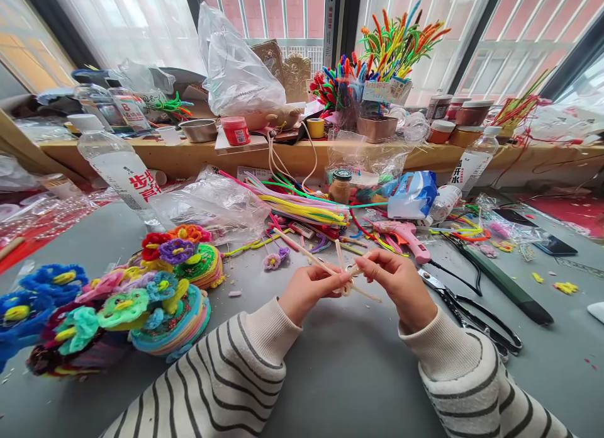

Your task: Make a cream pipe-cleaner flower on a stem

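Both hands meet over the middle of the grey table (pixel 349 369). My left hand (pixel 306 290) and my right hand (pixel 401 280) pinch a pale beige pipe cleaner (pixel 306 253), which is twisted into a small loop between the fingertips. One long end of it runs up and left over the table, and shorter ends stick out above and to the right. Both sleeves are striped black and white.
Finished pipe-cleaner flower coasters (pixel 170 312) are heaped at the left. A bundle of coloured pipe cleaners (pixel 306 208), a pink glue gun (pixel 406 233), black scissors (pixel 467 312), a plastic bottle (pixel 117 167) and plastic bags lie behind. A cluttered shelf (pixel 302 151) runs under the window.
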Available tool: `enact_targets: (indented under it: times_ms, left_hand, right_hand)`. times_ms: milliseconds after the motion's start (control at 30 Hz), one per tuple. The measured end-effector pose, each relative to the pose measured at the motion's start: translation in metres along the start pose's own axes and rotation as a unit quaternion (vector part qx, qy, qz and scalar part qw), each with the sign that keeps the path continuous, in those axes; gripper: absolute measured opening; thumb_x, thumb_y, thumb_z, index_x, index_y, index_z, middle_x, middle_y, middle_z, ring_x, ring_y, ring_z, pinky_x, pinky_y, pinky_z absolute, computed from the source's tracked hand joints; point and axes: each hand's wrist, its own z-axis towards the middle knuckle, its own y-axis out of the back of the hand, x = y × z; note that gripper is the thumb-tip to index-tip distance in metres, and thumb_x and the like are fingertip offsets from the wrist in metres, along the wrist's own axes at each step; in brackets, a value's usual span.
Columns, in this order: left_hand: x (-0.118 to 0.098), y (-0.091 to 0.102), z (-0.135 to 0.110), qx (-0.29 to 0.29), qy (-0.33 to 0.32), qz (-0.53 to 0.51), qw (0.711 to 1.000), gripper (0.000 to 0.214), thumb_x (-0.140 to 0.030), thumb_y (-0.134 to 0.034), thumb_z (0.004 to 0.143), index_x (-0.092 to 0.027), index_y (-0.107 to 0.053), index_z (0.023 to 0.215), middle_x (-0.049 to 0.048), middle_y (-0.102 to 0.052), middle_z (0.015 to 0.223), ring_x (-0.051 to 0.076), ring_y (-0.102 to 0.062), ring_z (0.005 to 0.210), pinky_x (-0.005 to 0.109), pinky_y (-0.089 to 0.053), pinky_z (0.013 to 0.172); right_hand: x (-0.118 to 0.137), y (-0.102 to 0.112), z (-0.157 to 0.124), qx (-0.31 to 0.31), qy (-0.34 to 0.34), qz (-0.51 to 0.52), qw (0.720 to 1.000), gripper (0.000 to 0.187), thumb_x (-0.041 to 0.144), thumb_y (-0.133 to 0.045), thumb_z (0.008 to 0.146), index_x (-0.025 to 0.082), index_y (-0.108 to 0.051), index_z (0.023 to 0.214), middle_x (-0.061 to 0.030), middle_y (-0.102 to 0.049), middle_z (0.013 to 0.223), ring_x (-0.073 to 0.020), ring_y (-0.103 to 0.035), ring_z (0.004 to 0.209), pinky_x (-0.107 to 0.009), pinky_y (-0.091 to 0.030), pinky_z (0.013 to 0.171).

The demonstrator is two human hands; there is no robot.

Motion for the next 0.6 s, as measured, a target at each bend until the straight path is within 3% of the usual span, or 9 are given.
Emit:
enact_targets:
  times_ms: [100,400,600]
  left_hand:
    - [0.0016,0.0006,0.0011,0.001,0.011,-0.039,0.999,0.021,-0.025,-0.066,0.053,-0.012,-0.056,0.066,0.0016,-0.057,0.063,0.011,-0.054,0.061,0.025,-0.042,0.062]
    - [0.0014,0.0004,0.0022,-0.103,-0.087,-0.052,0.990,0.025,-0.023,-0.064,0.056,-0.014,-0.047,0.072,-0.0003,-0.056,0.063,0.009,-0.053,0.059,0.023,-0.043,0.059]
    - [0.0036,0.0000,0.0032,-0.079,-0.107,-0.013,0.991,0.028,-0.021,-0.066,0.052,-0.013,-0.048,0.071,0.0011,-0.056,0.064,0.010,-0.053,0.064,0.026,-0.042,0.065]
  right_hand:
    - [-0.0024,-0.0014,0.0000,-0.008,0.000,0.016,1.000,0.016,0.031,-0.058,0.064,0.016,-0.057,0.064,0.0020,-0.051,0.058,-0.0074,-0.042,0.051,-0.020,-0.036,0.051]
    - [-0.0057,-0.0045,0.0006,-0.002,0.006,0.022,1.000,0.015,0.031,-0.055,0.066,0.016,-0.059,0.068,0.0005,-0.054,0.062,-0.0084,-0.044,0.055,-0.020,-0.039,0.051]
    - [-0.0091,-0.0095,-0.0004,-0.039,0.006,0.033,0.999,0.017,0.031,-0.054,0.068,0.015,-0.058,0.071,-0.0003,-0.055,0.068,-0.0083,-0.045,0.056,-0.021,-0.039,0.054]
